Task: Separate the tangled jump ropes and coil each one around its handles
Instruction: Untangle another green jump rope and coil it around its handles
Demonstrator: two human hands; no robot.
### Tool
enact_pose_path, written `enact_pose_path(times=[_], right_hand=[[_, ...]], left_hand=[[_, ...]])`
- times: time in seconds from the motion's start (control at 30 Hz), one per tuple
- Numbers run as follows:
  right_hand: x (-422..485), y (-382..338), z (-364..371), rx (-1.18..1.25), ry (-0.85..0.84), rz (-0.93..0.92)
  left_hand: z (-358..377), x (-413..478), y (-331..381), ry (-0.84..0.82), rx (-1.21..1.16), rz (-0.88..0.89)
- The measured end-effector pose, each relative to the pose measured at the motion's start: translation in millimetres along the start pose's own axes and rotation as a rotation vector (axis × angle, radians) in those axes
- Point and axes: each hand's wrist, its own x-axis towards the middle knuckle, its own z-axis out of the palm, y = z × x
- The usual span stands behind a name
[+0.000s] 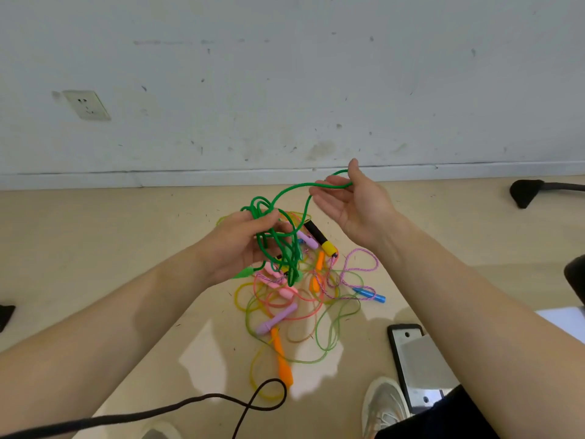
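Note:
My left hand (245, 242) grips a bunch of green jump rope (278, 245) with its green handles (292, 274) hanging below the fist. One strand of that rope runs up and right to my right hand (354, 198), where it is pinched between thumb and fingers. On the floor below lies a tangle of other ropes: a black and yellow handle (321, 237), lilac handles (277, 318), orange handles (281, 356), a blue handle (370, 294) on a pink braided rope (361, 261), and thin translucent cords (329, 331).
A black cord (190, 407) loops across the floor near my feet. A white shoe (384, 407) and a black-edged metal plate (418, 359) sit at the lower right. A black chair base leg (531, 190) lies at the right by the wall.

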Motion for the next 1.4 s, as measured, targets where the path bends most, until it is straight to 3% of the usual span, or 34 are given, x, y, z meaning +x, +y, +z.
enact_pose_path(times=[0.17, 0.3, 0.4, 0.5, 0.6, 0.67, 0.73, 0.83, 0.93, 1.17, 1.4], right_hand=[[-13.0, 28.2, 3.2, -0.578, -0.011, 0.116], [-23.2, 53.3, 5.8, -1.034, -0.262, 0.022], [-26.3, 66.2, 0.3, -1.216, -0.41, -0.068], [-26.0, 74.0, -3.7, -1.183, -0.504, -0.07], [-18.4, 78.6, -5.6, -1.25, -0.48, -0.181], [-14.8, 78.1, -4.6, -1.285, -0.468, -0.15], [-13.9, 76.2, -3.2, -1.142, -0.421, -0.06], [-16.5, 70.9, 1.6, -0.728, -0.27, 0.025], [-24.4, 72.2, 8.4, -0.559, -0.279, 0.127], [-29.7, 99.1, 15.5, -0.731, -0.229, -0.032], [-36.7, 97.4, 16.1, -0.824, -0.426, -0.053]], left_hand=[[-6.8, 1.2, 20.3, 0.183, -0.188, 0.012], [-14.3, 1.2, 31.3, 0.319, -0.326, 0.007], [-17.2, -0.1, 36.5, 0.354, -0.407, 0.012], [-16.6, -0.5, 37.3, 0.376, -0.47, 0.004], [-17.7, 0.3, 36.1, 0.373, -0.489, 0.008], [-23.2, 2.8, 35.4, 0.382, -0.45, 0.022], [-31.0, 5.8, 34.5, 0.415, -0.43, 0.024], [-38.8, 8.8, 32.5, 0.467, -0.459, 0.01], [-34.5, 9.6, 31.0, 0.462, -0.485, 0.002], [-24.7, 13.0, 31.2, 0.471, -0.561, 0.009], [-22.0, 10.7, 29.0, 0.446, -0.654, 0.036]])
